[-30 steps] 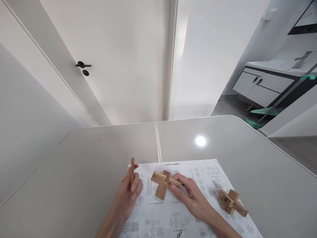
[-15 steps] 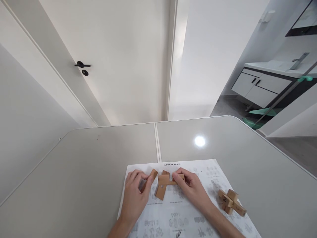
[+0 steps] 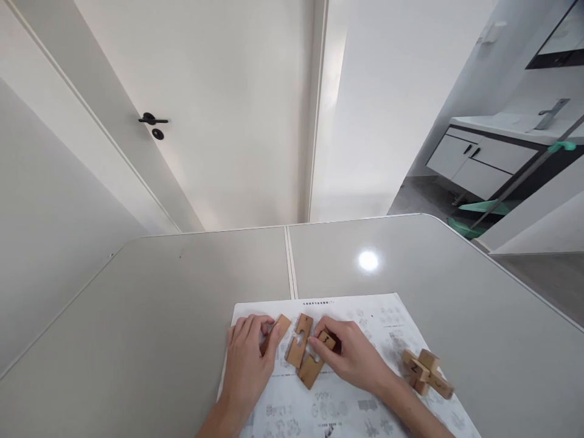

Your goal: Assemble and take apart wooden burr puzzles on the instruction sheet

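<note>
1. Middle block (image 3: 294,354): clock centre, on the paper (image 3: 269,307).
2. Left hand (image 3: 250,353): fingertips closed on a slim block (image 3: 283,325), 10 o'clock.
3. Right hand (image 3: 349,350): fingers pinching a marked block (image 3: 311,371), 4 to 5 o'clock.
4. Interlocked cluster (image 3: 424,371): 3 o'clock.

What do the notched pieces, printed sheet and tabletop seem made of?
Notched pieces: apparently smooth wood, judging by their warm brown tone.
Printed sheet: probably paper, thin, white and flat; any coating is unclear.
Tabletop: perhaps laminate, grey and glossy, since it mirrors a bright light.

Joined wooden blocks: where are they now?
In the head view, the joined blocks sit low, right of the right hand, near the edge of the printed sheet.
</note>
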Tool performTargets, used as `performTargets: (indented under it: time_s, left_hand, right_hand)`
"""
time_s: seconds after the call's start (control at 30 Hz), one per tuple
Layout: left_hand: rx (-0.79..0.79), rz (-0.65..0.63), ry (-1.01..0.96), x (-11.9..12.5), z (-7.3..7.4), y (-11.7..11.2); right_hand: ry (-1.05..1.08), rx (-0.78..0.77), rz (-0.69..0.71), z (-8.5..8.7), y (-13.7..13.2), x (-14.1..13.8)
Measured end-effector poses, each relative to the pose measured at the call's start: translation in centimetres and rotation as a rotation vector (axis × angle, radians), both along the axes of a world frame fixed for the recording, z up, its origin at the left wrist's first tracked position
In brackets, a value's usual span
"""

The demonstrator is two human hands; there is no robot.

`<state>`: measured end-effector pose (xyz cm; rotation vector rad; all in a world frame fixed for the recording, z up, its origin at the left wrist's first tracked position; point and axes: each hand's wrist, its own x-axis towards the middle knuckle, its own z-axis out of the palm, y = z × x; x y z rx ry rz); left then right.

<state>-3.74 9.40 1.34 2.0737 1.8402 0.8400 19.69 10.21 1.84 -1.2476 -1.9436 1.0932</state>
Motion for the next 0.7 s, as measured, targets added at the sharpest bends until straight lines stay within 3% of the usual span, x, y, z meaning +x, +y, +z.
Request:
performTargets:
  time_s: [0.27, 0.47, 0.7]
  left_hand:
    - [-0.036, -0.03, -0.07, 0.0, 0.4, -0.1]
    - [-0.044, -0.078, -0.081, 0.2, 0.6, -0.3]
    - [-0.137, -0.155, -0.138, 0.7, 1.3, -0.8]
  right_hand:
    - [-0.267, 0.356, -0.111, -1.7, 0.1, -0.1]
    - [-0.314, 0.433, -0.129, -1.9, 0.1, -0.4]
    - [-0.332, 0.41, -0.125, -1.9, 0.0, -0.5]
